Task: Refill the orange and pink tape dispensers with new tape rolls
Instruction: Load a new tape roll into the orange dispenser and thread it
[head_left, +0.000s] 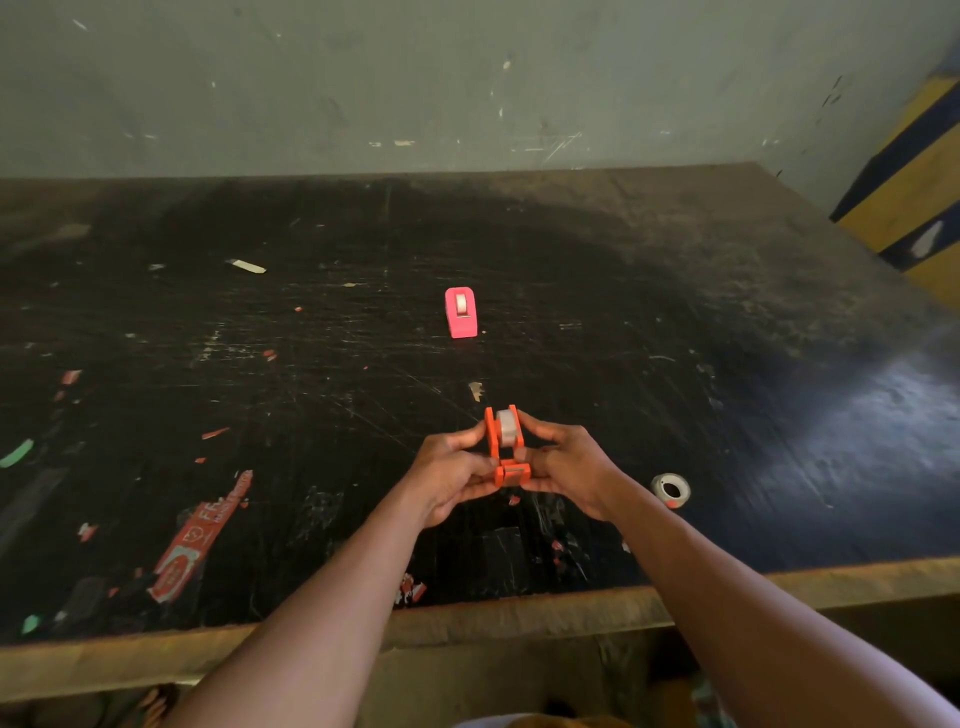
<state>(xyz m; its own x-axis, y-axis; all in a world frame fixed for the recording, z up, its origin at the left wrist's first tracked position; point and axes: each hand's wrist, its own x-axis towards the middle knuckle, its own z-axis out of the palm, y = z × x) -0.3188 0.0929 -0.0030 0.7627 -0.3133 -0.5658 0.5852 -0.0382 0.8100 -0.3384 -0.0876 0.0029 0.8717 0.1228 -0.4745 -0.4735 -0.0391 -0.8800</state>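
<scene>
I hold the orange tape dispenser (506, 449) up off the black worktable (675, 312) between both hands, its cutter end toward me. My left hand (451, 475) pinches its left side with thumb and fingertips, and my right hand (566, 470) closes on the right side the same way. A clear tape roll (505, 427) sits between the dispenser's side walls; whether it is fully seated I cannot tell. The pink tape dispenser (461, 312) stands farther back on the table with a roll in it. A spare tape roll (671, 489) lies just right of my right wrist.
</scene>
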